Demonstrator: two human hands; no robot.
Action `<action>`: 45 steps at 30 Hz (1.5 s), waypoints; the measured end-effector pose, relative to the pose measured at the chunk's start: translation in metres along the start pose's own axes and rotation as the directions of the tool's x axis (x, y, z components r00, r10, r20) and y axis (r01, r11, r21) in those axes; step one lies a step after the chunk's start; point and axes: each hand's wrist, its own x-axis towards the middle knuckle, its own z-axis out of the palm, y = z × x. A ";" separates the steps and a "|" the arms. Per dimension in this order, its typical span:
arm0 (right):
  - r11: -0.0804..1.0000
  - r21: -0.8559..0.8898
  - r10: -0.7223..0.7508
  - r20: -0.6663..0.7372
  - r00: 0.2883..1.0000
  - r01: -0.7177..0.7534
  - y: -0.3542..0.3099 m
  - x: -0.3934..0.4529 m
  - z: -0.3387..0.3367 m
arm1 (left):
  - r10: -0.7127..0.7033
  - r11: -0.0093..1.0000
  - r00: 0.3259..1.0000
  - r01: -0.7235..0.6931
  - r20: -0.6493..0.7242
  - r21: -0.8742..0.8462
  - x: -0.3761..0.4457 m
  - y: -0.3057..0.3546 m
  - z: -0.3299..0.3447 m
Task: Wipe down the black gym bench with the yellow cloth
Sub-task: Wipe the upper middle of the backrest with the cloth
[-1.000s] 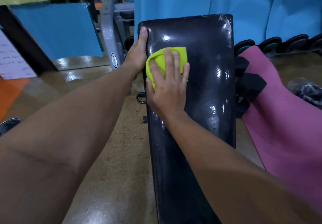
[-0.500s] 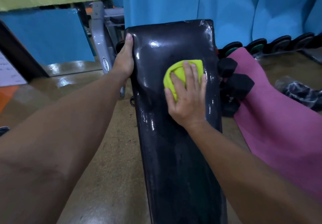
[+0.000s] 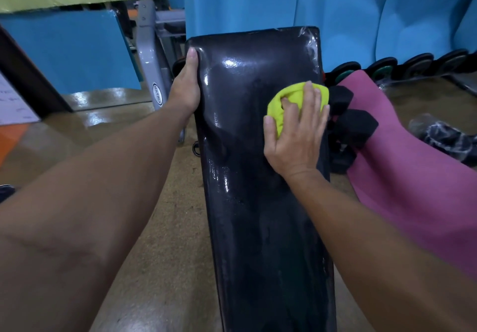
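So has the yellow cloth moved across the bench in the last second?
Yes. The yellow cloth has slid from the bench's left edge to its right edge, pressed under the right hand.

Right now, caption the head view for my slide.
Right hand presses yellow cloth on black bench; left hand grips its edge.

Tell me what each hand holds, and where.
Left hand grips the black bench at its left edge; right hand presses the yellow cloth from above.
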 end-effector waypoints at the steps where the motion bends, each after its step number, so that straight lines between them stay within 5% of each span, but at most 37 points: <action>1: 1.000 0.027 -0.002 0.015 1.000 0.002 -0.006 0.004 0.002 | -0.004 1.000 1.000 0.004 -0.005 -0.002 0.000 0.000 0.000; 7: 0.998 0.045 -0.043 0.006 0.999 0.043 0.007 0.006 0.001 | 0.002 1.000 1.000 -0.002 0.002 0.011 -0.001 0.001 0.000; 12: 0.996 0.002 0.095 0.025 0.995 -0.095 -0.009 0.027 0.001 | 0.002 1.000 1.000 -0.002 -0.009 -0.006 0.001 -0.001 -0.001; 17: 0.998 -0.030 -0.055 0.091 0.994 0.058 0.004 -0.013 -0.002 | -0.015 1.000 1.000 0.015 -0.008 0.007 -0.003 0.002 -0.001; 22: 0.986 -0.024 0.166 0.040 0.985 -0.165 -0.010 0.022 0.001 | -0.011 1.000 1.000 0.011 -0.027 0.007 -0.007 0.003 0.002; 28: 0.998 -0.052 0.029 0.076 0.997 -0.025 0.008 0.000 -0.004 | -0.013 1.000 0.999 0.013 -0.033 -0.016 -0.011 0.004 0.004; 32: 0.988 -0.037 0.154 0.057 0.986 -0.152 -0.005 0.015 -0.002 | -0.050 0.996 0.999 0.049 -0.002 -0.074 -0.007 -0.002 0.000; 38: 0.995 -0.052 -0.079 0.124 0.989 0.086 0.014 -0.019 -0.011 | -0.072 0.988 0.996 0.080 0.058 -0.134 -0.009 -0.029 0.001; 42: 0.991 -0.020 0.131 0.040 0.991 -0.130 0.017 0.008 -0.007 | -0.056 0.991 0.997 0.061 0.043 -0.118 -0.016 -0.026 0.006; 45: 0.989 -0.035 0.146 0.070 0.987 -0.143 0.000 0.003 -0.005 | -0.034 0.995 0.999 0.036 0.020 -0.096 -0.014 -0.028 0.006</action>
